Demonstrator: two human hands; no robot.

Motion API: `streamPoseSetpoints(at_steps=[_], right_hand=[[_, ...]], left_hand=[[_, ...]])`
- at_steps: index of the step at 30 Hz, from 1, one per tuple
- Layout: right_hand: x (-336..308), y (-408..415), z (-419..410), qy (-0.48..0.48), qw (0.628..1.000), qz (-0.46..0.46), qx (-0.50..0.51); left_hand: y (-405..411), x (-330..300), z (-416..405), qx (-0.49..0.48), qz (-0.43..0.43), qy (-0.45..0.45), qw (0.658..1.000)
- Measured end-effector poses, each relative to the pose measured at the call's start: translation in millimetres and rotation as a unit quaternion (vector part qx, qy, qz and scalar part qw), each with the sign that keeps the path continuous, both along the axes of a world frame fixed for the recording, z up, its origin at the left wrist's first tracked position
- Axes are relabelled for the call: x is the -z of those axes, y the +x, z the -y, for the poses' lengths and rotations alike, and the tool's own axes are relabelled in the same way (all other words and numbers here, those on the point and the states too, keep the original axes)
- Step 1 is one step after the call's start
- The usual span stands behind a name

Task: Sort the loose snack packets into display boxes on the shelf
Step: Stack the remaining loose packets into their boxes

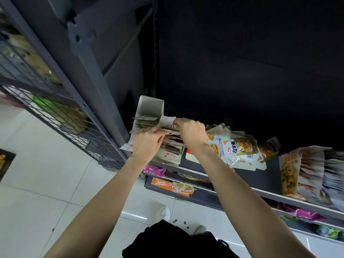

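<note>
Both forearms reach to the shelf [268,192], where left grip [147,141] and right grip [189,132] pinch packets [172,146] beside the box [150,110].

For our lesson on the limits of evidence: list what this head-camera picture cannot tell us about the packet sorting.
Head view only:
- Right hand: its grip is hidden behind its own knuckles.
- Display box: contents mostly masked by its walls.
- Row of packets far right: blurred, cut by the edge.
- Lower shelf: partly covered by both forearms.

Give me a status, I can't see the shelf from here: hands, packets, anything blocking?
Left hand and right hand both grip the row of flat white snack packets beside the open white cardboard display box. Loose yellow-green packet pile waits right. Nothing blocking.
</note>
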State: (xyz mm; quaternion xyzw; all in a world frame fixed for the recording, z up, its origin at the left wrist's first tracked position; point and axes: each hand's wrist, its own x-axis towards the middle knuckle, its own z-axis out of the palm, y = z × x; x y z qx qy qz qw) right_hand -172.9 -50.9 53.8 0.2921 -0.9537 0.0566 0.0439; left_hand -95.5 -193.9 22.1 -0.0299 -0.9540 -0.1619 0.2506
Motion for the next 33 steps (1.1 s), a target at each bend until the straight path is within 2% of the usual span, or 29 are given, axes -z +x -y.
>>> streamPoseSetpoints(at_steps=[3, 5, 8, 10, 12, 14, 15, 18, 20, 22, 26, 28, 30, 33], right_hand=[[10.6, -3.2, -3.5, 0.012, 0.999, 0.050, 0.013], [9.6, -6.0, -12.9, -0.079, 0.993, 0.086, 0.002], [6.2, 8.4, -49.1, -0.267, 0.959, 0.093, 0.013], [16.9, 24.8, -86.3, -0.330, 0.939, 0.068, 0.073], [37.0, 39.3, -123.9, -0.352, 0.923, 0.061, 0.143], [60.2, 47.6, -154.2, -0.319, 0.923, 0.082, 0.201], [70.8, 49.6, -165.4, -0.289, 0.925, 0.109, 0.223], [96.2, 55.2, -185.6, -0.186, 0.929, 0.224, 0.227], [108.0, 59.5, -191.7, -0.130, 0.924, 0.296, 0.203], [114.4, 60.8, -193.7, -0.094, 0.919, 0.336, 0.184], [114.9, 57.6, -193.9, -0.071, 0.919, 0.348, 0.173], [113.1, 55.9, -195.0, -0.059, 0.916, 0.356, 0.174], [111.8, 53.5, -196.2, -0.052, 0.915, 0.360, 0.172], [113.4, 50.7, -197.9, -0.059, 0.911, 0.370, 0.172]], left_hand=[[0.6, 2.7, -1.3, 0.000, 0.008, -0.007, 1.000], [1.2, 2.2, -2.1, -0.004, 0.001, -0.016, 1.000], [5.4, -6.7, -15.0, -0.026, -0.031, -0.001, 0.999], [11.5, -15.5, -40.4, -0.026, -0.062, 0.050, 0.996], [18.8, -19.1, -78.2, 0.021, -0.073, 0.118, 0.990], [21.2, -9.2, -116.1, 0.071, -0.029, 0.171, 0.982], [18.2, 0.8, -131.5, 0.074, 0.025, 0.190, 0.979], [-2.4, 43.3, -160.7, -0.009, 0.258, 0.203, 0.944], [-14.1, 62.1, -168.9, -0.069, 0.343, 0.193, 0.917], [-22.1, 73.6, -173.1, -0.103, 0.363, 0.167, 0.911], [-30.9, 82.8, -172.9, -0.154, 0.417, 0.183, 0.877], [-32.1, 81.9, -170.7, -0.186, 0.397, 0.200, 0.876], [-33.6, 75.9, -171.6, -0.197, 0.359, 0.259, 0.875], [-33.9, 67.8, -175.1, -0.153, 0.335, 0.270, 0.889]])
